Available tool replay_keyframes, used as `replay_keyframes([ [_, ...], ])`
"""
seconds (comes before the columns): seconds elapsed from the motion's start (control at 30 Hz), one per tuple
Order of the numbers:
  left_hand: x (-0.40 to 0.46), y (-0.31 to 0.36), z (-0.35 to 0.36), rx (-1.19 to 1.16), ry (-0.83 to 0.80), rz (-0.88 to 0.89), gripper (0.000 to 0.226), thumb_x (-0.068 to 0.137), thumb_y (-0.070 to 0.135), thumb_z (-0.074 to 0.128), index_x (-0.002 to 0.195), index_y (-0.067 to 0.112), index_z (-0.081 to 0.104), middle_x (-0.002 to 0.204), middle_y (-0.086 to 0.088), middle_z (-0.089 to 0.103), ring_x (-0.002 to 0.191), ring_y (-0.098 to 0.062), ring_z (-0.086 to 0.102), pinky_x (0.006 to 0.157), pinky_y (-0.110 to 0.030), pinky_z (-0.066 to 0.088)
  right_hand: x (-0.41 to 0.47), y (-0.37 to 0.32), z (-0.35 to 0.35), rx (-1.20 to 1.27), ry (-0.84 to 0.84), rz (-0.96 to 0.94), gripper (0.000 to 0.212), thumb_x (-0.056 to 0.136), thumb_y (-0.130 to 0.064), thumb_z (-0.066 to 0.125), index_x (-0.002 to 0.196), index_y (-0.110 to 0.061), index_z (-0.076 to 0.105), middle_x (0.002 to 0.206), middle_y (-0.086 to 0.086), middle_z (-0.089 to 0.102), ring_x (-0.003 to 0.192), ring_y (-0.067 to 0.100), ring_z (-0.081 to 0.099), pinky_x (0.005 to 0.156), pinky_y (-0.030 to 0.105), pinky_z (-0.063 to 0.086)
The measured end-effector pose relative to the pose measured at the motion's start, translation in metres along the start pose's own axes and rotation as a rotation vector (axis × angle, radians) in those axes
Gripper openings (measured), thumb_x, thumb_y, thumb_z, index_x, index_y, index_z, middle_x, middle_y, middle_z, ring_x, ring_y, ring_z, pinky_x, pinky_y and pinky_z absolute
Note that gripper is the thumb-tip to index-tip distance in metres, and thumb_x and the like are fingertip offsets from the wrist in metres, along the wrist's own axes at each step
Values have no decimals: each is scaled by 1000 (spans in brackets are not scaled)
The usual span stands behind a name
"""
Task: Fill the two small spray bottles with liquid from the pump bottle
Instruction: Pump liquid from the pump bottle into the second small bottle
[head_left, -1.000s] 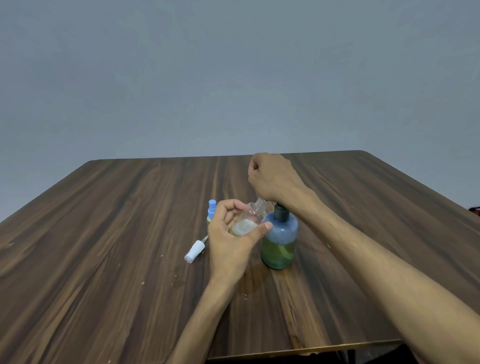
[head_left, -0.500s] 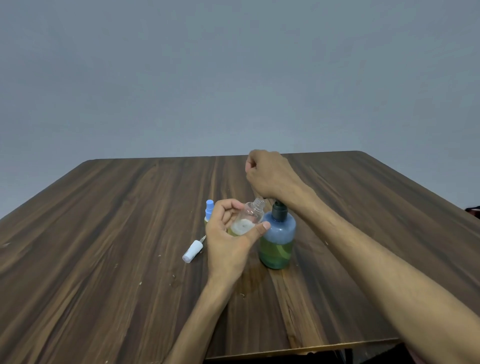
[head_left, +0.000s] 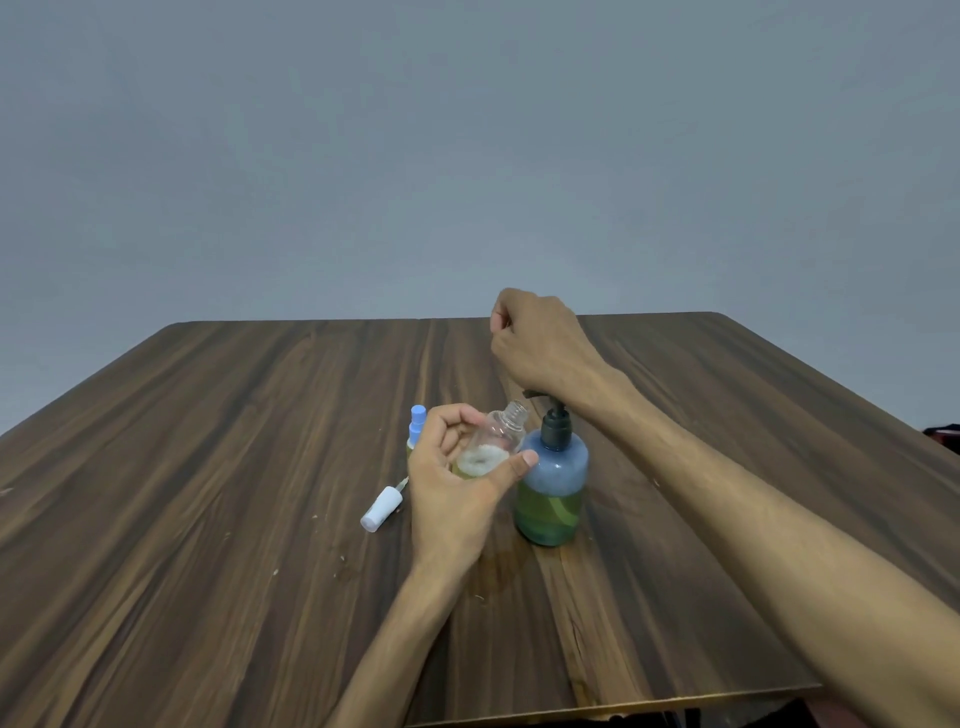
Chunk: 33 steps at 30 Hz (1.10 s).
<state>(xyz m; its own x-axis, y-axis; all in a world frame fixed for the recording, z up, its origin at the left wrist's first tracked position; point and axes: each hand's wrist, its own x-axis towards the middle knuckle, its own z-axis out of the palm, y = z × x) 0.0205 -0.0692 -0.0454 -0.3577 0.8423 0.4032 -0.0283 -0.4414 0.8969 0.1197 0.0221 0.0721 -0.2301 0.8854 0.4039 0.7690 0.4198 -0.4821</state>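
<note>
My left hand (head_left: 451, 486) grips a small clear spray bottle (head_left: 497, 439) with no cap, tilted so its open neck points up under the nozzle of the pump bottle (head_left: 553, 491). Pale foamy liquid sits in the small bottle's lower part. The pump bottle is blue-tinted, holds greenish liquid and stands upright on the table. My right hand (head_left: 535, 348) is a loose fist whose heel rests on the dark pump head. A second small bottle with a blue spray top (head_left: 417, 423) stands behind my left hand, mostly hidden. A white spray cap (head_left: 382, 509) lies on its side to the left.
The dark wooden table (head_left: 208, 467) runs back to a plain grey wall. A faint wet patch (head_left: 493, 571) marks the wood in front of the pump bottle. The table's near edge crosses the bottom right of the view.
My right fist has risen and the pump head has come up with it, showing its stem. My left hand still holds the small bottle at the nozzle.
</note>
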Motion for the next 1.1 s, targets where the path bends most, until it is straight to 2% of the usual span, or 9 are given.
replay_keyframes([
  [0.1, 1, -2, 0, 9, -3, -4, 51, 64, 8, 97, 102, 18, 65, 101, 1, 75, 101, -19, 74, 90, -33, 60, -7, 4, 7, -47, -28, 15, 19, 87, -8, 41, 86, -17, 58, 88, 5, 68, 85, 29, 62, 73, 41, 53],
  [0.2, 1, -2, 0, 16, 3, -9, 51, 65, 3, 98, 101, 18, 65, 99, 2, 75, 98, -18, 74, 86, -27, 59, -6, 3, 4, -35, -20, 13, 20, 84, -7, 40, 83, -18, 57, 85, 4, 67, 83, 29, 61, 68, 38, 49],
  [0.33, 2, -2, 0, 11, -11, 4, 52, 65, -2, 98, 102, 15, 64, 98, 3, 76, 98, -16, 75, 87, -28, 59, -2, 4, 6, -61, -9, 12, 24, 86, -9, 41, 79, -15, 63, 79, 3, 68, 78, 28, 63, 66, 37, 50],
  [0.43, 2, -1, 0, 8, 2, 1, 54, 61, 8, 99, 102, 15, 65, 98, 0, 76, 97, -18, 75, 87, -30, 60, -6, 5, 8, -99, -42, 28, 27, 86, -11, 42, 77, -8, 67, 78, 9, 71, 79, 34, 66, 72, 40, 57],
  [0.53, 1, -1, -1, -7, -4, 0, 53, 58, 16, 95, 101, 16, 64, 98, -1, 76, 96, -17, 75, 86, -33, 61, -1, 0, 2, -24, -3, 12, 27, 85, -8, 40, 78, 1, 64, 76, 17, 71, 67, 35, 65, 65, 43, 60],
  [0.63, 2, -1, 1, 1, -9, 1, 53, 59, 16, 94, 102, 16, 65, 100, -1, 76, 100, -19, 75, 90, -36, 61, -4, 2, 5, -64, -30, 24, 22, 83, -7, 42, 66, -5, 56, 68, 14, 65, 62, 30, 54, 56, 35, 46],
  [0.73, 2, -1, 1, 23, 0, 11, 52, 59, 17, 95, 102, 17, 65, 100, -2, 75, 101, -22, 74, 90, -35, 61, -8, 2, 6, -121, -59, 55, 23, 85, -10, 47, 67, -8, 60, 69, 8, 66, 66, 28, 53, 54, 31, 34],
  [0.87, 2, -2, -1, 5, -9, 18, 52, 62, 9, 97, 101, 17, 65, 99, 1, 76, 98, -18, 75, 86, -28, 60, -4, -2, 1, -106, -5, 44, 30, 87, -8, 46, 58, -16, 45, 58, 0, 51, 58, 22, 45, 53, 31, 31],
  [1.1, 2, -4, -1, 16, -2, 23, 52, 60, 18, 95, 101, 17, 65, 99, -1, 75, 99, -21, 74, 89, -35, 60, -7, -2, -2, -105, -27, 69, 28, 83, -8, 46, 56, -16, 42, 58, 0, 53, 58, 23, 47, 54, 31, 32],
])
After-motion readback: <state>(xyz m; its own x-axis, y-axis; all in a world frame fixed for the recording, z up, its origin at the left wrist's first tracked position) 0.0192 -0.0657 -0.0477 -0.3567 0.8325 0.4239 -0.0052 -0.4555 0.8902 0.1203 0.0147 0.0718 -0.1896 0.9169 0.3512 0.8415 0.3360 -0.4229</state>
